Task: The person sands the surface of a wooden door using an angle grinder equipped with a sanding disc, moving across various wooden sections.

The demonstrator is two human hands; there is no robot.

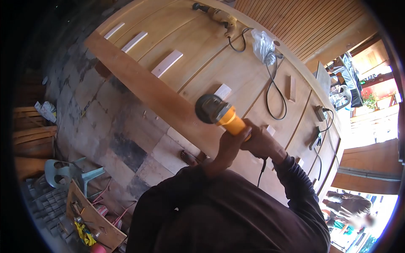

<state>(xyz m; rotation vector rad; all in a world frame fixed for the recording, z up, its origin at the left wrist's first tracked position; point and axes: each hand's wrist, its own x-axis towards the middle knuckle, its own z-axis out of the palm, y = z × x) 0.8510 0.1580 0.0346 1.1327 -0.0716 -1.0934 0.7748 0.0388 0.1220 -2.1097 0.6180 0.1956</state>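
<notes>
A yellow angle grinder [232, 121] with a dark round disc is held over the near edge of a large wooden panel [202, 63]. My left hand [230, 147] is wrapped round its body from the near side. At the rear end of the grinder, my right hand [262, 141] is closed on it too. The black disc [206, 108] points away to the left, close to a small pale wood block [222, 91]. Whether the disc touches the wood, I cannot tell. A black cord [262, 172] hangs below my right hand.
On the panel lie a drill [222, 17], a clear plastic bag [263, 45], cords, a hammer [316, 139] and several wood strips. A green plastic chair [63, 173] lies on the tiled floor at left. A person [352, 204] is at lower right.
</notes>
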